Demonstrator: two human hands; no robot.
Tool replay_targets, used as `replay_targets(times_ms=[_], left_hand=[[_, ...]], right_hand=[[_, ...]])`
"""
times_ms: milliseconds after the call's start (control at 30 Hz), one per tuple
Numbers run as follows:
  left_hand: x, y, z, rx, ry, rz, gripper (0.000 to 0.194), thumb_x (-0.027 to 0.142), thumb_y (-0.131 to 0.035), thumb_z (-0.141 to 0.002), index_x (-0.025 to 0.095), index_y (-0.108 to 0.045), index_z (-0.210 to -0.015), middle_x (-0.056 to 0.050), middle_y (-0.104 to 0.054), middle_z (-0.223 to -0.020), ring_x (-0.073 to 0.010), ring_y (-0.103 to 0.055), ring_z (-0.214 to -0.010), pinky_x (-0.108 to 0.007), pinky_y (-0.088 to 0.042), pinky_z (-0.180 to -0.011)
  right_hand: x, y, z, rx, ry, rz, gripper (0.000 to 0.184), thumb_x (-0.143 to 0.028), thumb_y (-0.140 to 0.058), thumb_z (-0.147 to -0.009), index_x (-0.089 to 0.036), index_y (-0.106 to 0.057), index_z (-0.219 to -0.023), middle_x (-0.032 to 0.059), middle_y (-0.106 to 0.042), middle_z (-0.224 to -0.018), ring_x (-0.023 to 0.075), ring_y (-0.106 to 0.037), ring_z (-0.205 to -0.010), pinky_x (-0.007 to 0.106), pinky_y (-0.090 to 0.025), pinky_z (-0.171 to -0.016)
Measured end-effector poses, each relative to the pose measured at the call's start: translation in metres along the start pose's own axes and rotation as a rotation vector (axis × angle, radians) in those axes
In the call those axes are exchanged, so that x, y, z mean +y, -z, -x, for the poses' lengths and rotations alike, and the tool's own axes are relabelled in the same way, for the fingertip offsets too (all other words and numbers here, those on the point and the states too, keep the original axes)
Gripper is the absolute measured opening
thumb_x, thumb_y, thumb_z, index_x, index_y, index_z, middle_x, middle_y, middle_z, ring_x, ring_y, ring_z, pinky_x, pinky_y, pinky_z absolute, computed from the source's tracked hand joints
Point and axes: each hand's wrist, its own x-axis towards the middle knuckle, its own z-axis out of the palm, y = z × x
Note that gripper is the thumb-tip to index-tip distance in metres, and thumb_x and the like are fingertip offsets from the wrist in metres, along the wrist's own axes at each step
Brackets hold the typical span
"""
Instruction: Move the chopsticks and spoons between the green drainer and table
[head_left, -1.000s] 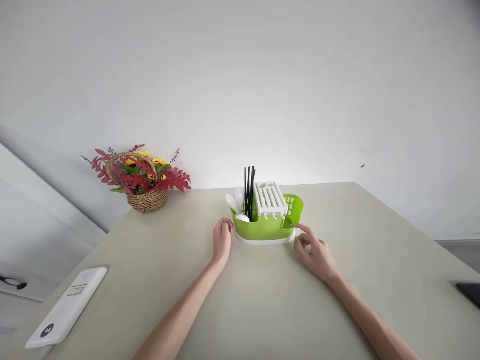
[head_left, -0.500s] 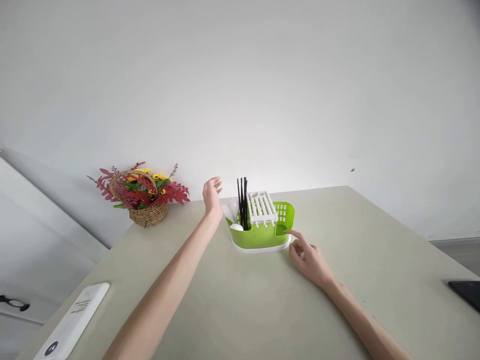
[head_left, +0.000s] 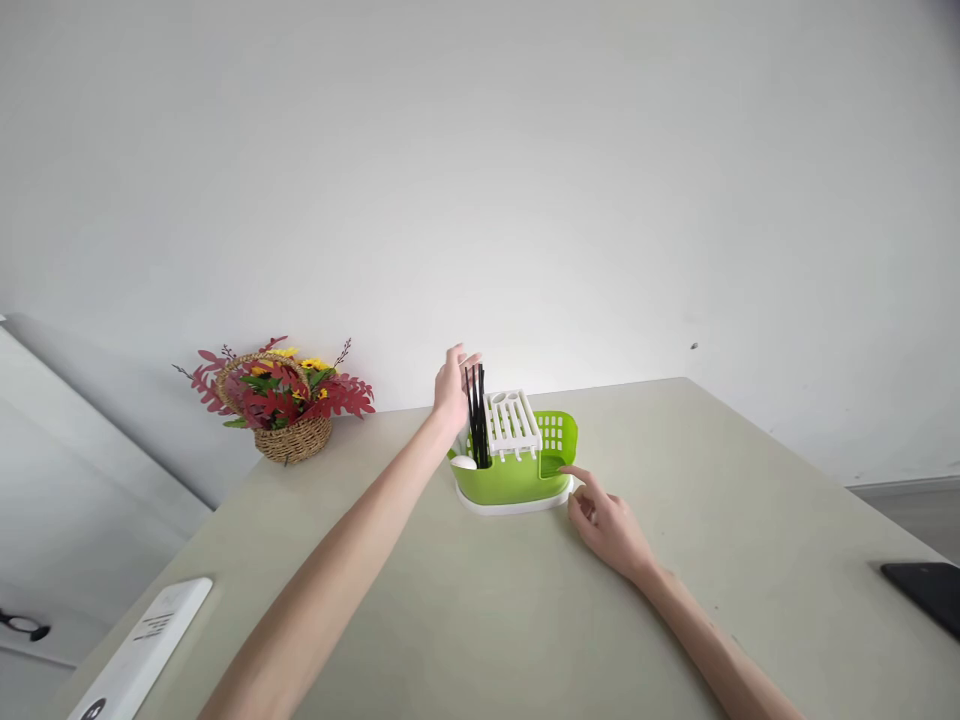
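A green plastic utensil holder (head_left: 510,487) on a white base tray (head_left: 517,509) stands towards the back of the table. Black chopsticks (head_left: 477,420) rise from its left side, with a white spoon (head_left: 464,463) in front of them. A white slotted rack (head_left: 514,422) with small hooks sits across its middle. Raised beside and partly behind the chopsticks is my left hand (head_left: 452,385), fingers apart, holding nothing visible. My right hand (head_left: 609,525) grips the holder's front right corner, forefinger over the low cut-out edge and the other fingers curled by the base.
A wicker basket of artificial flowers (head_left: 292,438) stands at the back left. On the near left lies a long white device (head_left: 146,645), and a black phone (head_left: 922,590) is at the right edge. A wall (head_left: 480,200) rises behind the table (head_left: 480,620).
My left hand has gone from the holder's lower left side up and left, then right towards the chopsticks, its fingers spreading. My right hand stays at the corner. The view has shifted slightly.
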Motion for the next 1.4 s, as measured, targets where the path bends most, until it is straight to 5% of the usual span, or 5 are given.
replay_targets(times_ms=[267,533,833,1167,1400], left_hand=[[-0.017,-0.007,0.013,-0.104,-0.074,-0.283,0.014,0.026,-0.08,-0.078,0.018,-0.069,-0.081,-0.007,-0.075,-0.088,-0.0191,-0.071,-0.089,-0.035,-0.052,-0.09],[-0.015,-0.007,0.026,-0.14,-0.048,-0.435,0.02,0.032,-0.078,-0.088,0.016,-0.069,-0.095,-0.014,-0.08,-0.105,-0.025,-0.075,-0.104,-0.039,-0.054,-0.097],[-0.013,0.0,0.029,-0.112,-0.034,-0.626,0.022,0.033,-0.055,-0.103,0.016,-0.069,-0.1,-0.014,-0.081,-0.111,-0.0257,-0.073,-0.114,-0.038,-0.051,-0.101],[-0.011,0.017,0.04,-0.093,-0.211,-0.773,0.023,0.036,-0.053,-0.104,0.023,-0.061,-0.086,-0.011,-0.082,-0.102,-0.0292,-0.074,-0.11,-0.043,-0.05,-0.106],[-0.014,0.032,0.044,-0.134,-0.309,-0.662,0.03,0.04,-0.042,-0.109,0.022,-0.055,-0.088,-0.012,-0.082,-0.096,-0.0247,-0.08,-0.096,-0.04,-0.059,-0.098]], right_hand=[[-0.002,0.002,-0.002,-0.032,-0.009,-0.02,0.045,-0.031,-0.04,-0.099,-0.03,-0.047,-0.144,-0.0064,-0.062,-0.071,0.0183,-0.059,-0.06,0.029,-0.051,-0.069],[-0.005,0.001,-0.001,-0.048,-0.015,-0.032,0.047,-0.035,-0.039,-0.099,-0.028,-0.045,-0.145,-0.0055,-0.062,-0.07,0.0192,-0.059,-0.06,0.029,-0.049,-0.065],[-0.002,0.0,0.0,-0.058,-0.027,-0.039,0.048,-0.036,-0.039,-0.099,-0.028,-0.044,-0.145,-0.0054,-0.065,-0.072,0.0188,-0.059,-0.062,0.029,-0.048,-0.066],[0.002,-0.002,0.002,-0.067,-0.025,-0.053,0.049,-0.037,-0.041,-0.098,-0.028,-0.045,-0.145,-0.0065,-0.063,-0.069,0.0186,-0.059,-0.058,0.028,-0.048,-0.066],[0.002,-0.003,0.003,-0.071,-0.031,-0.054,0.048,-0.039,-0.041,-0.099,-0.029,-0.044,-0.146,-0.0062,-0.065,-0.072,0.018,-0.057,-0.058,0.029,-0.05,-0.067]])
